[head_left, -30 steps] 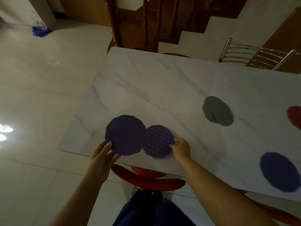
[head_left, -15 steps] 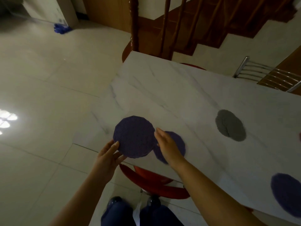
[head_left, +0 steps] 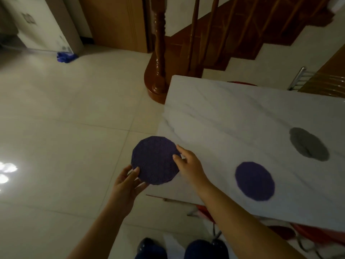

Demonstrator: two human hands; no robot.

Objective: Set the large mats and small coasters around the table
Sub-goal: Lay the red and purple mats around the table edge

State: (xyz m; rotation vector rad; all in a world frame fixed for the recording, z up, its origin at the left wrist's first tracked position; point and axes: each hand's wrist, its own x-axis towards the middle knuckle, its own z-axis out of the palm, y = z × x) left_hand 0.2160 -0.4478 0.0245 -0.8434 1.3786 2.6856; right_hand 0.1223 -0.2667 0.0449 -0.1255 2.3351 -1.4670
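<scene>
Head view: left hand [head_left: 127,182], right hand [head_left: 190,165] hold mat [head_left: 154,159]

My table [head_left: 233,113] has a white marble-look top with faint grey veins, and it stands on a pale tiled floor [head_left: 65,128]. There's a round purple coaster [head_left: 254,181] lying flat close to the near edge. Farther back and to the right, well apart from it, some grey round mats [head_left: 308,144] overlap each other.
</scene>
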